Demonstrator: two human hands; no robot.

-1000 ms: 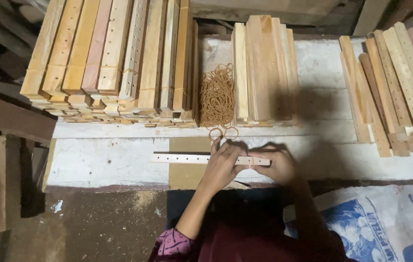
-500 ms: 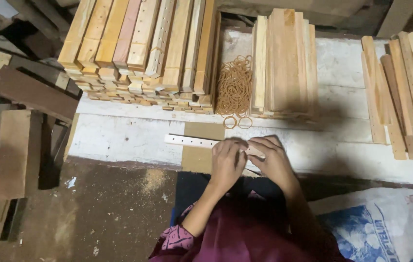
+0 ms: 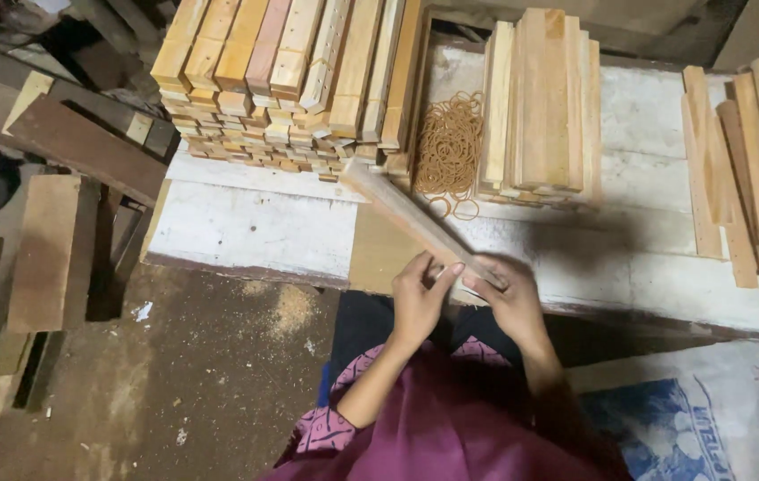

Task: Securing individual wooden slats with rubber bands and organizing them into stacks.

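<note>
Closest to you is your purple top with a patterned cuff (image 3: 322, 436), and beside your right arm lies a white sack with blue print (image 3: 709, 419). Just past that, your left hand (image 3: 417, 298) and your right hand (image 3: 509, 303) are both at the near end of a small bundle of wooden slats (image 3: 415, 218). Your left fingers (image 3: 437, 276) are curled around the bundle's end, and your right fingers (image 3: 477, 281) are closed on it too, so both hands are grasping it and not let go. The bundle is blurry, so you cannot tell how many slats are in it. It sits tilted, with the near end in your hands and the far end pointing up and left toward the big stack, lifted a bit over the bench (image 3: 246, 232). Holding it by one end with both hands looks like a good way to keep the slats squeezed together. Under it a flat brown board (image 3: 379, 254) lies on the white bench. A little farther off is a pile of rubber bands (image 3: 451, 147), near enough to reach, lying between two stacks. To the left of it is a tall stack of wooden slats (image 3: 281, 80), ends facing you. To the right is a smaller stack of flat slats (image 3: 544, 107), and far right, well apart, more slats (image 3: 754, 169). On the dirt floor (image 3: 219, 374) at your left lie dark wood planks (image 3: 50, 249).
</note>
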